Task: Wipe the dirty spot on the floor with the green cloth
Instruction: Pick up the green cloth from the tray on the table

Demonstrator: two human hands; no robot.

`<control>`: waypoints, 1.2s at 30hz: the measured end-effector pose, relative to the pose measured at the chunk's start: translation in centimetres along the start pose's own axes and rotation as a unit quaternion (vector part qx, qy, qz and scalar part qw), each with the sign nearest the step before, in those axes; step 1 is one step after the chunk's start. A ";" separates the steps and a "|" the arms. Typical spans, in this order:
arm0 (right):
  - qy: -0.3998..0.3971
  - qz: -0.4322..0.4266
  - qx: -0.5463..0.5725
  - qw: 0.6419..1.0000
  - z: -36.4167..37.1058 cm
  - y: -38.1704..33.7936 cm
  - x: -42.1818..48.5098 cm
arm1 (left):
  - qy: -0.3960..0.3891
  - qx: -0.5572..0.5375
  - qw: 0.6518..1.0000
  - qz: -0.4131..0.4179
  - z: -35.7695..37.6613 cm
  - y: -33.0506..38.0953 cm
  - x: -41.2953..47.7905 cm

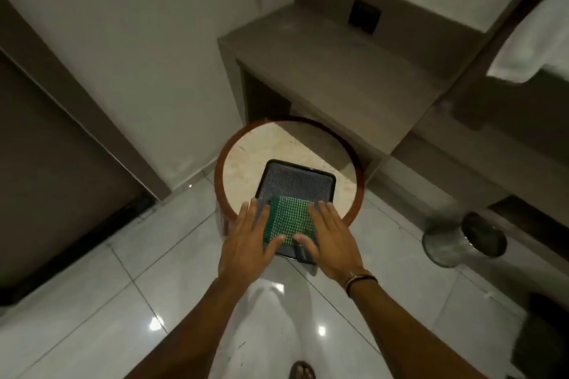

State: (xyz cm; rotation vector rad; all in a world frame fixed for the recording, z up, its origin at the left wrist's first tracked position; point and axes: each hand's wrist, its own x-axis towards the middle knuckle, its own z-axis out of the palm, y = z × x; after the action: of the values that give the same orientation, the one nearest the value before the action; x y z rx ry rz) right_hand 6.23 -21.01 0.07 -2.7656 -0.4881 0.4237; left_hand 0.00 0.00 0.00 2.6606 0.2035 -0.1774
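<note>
A folded green cloth (289, 218) lies on the near end of a black tray (297, 175) lined with grey mesh. The tray rests on a small round table (246, 157) with a pale stone top and a red-brown rim. My left hand (249, 240) lies flat at the cloth's left edge, fingers spread, thumb on the cloth's near edge. My right hand (332, 240) lies flat at the cloth's right edge, thumb touching its near edge. Neither hand has lifted the cloth. I cannot make out a dirty spot on the glossy white tiled floor (154, 271).
A shiny metal bin (462, 240) stands on the floor to the right. Behind the table is a grey-brown built-in desk (338, 71) with an open recess. A dark door (55, 163) is on the left. My sandalled foot (301, 371) shows at the bottom edge.
</note>
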 end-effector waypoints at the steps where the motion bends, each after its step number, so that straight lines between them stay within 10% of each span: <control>1: -0.013 0.002 0.014 1.000 2.3 1.4 1.6 | -0.009 -0.018 1.000 -0.011 2.4 -0.5 1.2; 21: 0.055 0.114 0.168 0.978 18.3 7.7 13.9 | 0.032 -0.222 0.948 -0.224 20.2 -6.7 14.6; 29: 0.128 0.114 0.302 0.938 12.9 -0.2 -0.8 | 0.044 -0.498 0.816 -0.291 10.2 -7.2 -0.1; 36: 0.128 0.154 0.348 0.916 12.1 -13.2 -19.1 | -0.024 -0.505 0.818 -0.275 1.1 -12.1 -18.5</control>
State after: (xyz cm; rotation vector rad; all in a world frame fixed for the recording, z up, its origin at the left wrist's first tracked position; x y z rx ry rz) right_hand -18.68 -13.36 -2.08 -2.1418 0.1541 0.2315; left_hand -20.33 8.08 -3.33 1.4754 0.7988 -0.2305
